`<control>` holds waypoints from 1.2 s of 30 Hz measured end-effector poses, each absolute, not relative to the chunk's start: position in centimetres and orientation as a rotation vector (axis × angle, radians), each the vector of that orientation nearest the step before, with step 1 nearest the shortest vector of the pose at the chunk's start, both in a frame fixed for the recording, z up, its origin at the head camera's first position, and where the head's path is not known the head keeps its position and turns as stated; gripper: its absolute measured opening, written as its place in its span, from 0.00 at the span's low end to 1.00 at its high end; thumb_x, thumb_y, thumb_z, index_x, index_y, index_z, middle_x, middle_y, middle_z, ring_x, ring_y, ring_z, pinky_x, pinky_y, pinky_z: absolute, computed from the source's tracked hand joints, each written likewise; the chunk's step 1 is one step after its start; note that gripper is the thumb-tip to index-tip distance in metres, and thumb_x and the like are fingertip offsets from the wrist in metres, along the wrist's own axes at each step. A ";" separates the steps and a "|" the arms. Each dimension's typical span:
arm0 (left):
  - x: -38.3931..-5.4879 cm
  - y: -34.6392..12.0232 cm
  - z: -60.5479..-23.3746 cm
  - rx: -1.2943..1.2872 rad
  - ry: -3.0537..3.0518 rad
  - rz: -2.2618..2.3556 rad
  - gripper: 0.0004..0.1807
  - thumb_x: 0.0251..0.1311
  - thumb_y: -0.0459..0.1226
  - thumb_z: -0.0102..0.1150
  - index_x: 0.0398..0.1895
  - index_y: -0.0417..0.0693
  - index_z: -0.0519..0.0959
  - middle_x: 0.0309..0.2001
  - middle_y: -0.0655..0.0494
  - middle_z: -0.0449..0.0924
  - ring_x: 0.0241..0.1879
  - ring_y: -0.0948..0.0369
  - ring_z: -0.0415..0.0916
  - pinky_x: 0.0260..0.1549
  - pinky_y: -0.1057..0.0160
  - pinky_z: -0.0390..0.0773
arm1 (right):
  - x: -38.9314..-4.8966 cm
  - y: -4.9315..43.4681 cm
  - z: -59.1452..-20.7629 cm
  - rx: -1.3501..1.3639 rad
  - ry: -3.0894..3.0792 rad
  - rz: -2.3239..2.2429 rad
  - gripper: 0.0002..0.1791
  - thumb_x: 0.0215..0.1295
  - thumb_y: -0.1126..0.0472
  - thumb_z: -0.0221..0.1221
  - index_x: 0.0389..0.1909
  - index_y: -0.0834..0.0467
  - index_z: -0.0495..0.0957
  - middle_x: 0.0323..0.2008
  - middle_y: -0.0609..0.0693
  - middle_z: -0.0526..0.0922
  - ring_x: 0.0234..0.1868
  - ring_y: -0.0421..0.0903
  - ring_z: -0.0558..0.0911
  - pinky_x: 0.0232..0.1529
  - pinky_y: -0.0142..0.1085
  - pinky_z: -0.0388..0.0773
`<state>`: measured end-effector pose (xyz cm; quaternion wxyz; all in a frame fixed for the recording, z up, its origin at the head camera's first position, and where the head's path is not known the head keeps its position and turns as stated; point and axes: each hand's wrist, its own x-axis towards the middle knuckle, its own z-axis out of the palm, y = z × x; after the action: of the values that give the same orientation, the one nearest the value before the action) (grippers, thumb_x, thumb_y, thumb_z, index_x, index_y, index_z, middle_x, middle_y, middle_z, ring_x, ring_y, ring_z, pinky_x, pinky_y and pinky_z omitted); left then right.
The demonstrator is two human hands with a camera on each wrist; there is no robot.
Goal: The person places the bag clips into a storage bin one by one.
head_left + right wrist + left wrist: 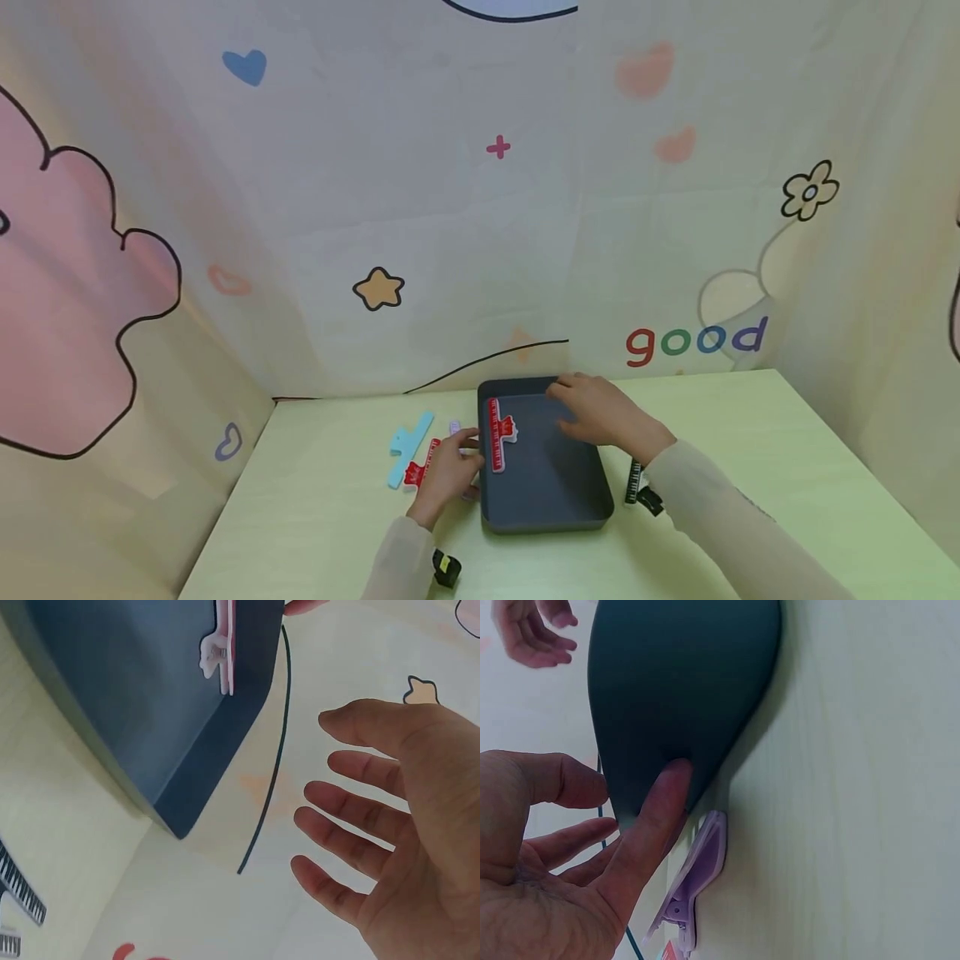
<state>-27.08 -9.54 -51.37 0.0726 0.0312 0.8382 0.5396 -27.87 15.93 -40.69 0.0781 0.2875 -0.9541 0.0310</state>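
Note:
A dark grey rectangular tray (551, 527) stands on the table, with a red-and-white bag clip (497, 437) lying along its left inner side. My left hand (448, 473) is at the tray's left wall; in the left wrist view its extended finger (664, 806) touches the outer wall and the thumb is right at the rim. A purple clip (701, 874) lies beside that hand, beneath the fingers. My right hand (596, 408) hovers over the tray's far right part, fingers spread and holding nothing, as the right wrist view also shows.
Left of the tray lie a light blue clip (410, 450) and another red clip (415, 475), partly hidden by the left hand. On its right is a black-and-white clip with a piano-key pattern (633, 482), partly behind the right forearm. A printed curtain (450, 208) hangs behind the table.

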 end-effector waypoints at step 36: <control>-26.5 -9.1 -50.8 0.100 2.542 1.604 0.28 0.60 0.32 0.56 0.66 0.43 0.71 0.57 0.39 0.77 0.40 0.53 0.81 0.22 0.60 0.85 | -24.1 26.2 -44.6 0.579 -2.968 0.089 0.23 0.55 0.51 0.69 0.51 0.56 0.79 0.48 0.53 0.82 0.49 0.57 0.79 0.45 0.56 0.79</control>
<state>-26.54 -9.13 -50.77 0.0670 0.0332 0.8433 0.5322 -24.09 26.18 -44.60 0.0583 0.1912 -0.9794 0.0293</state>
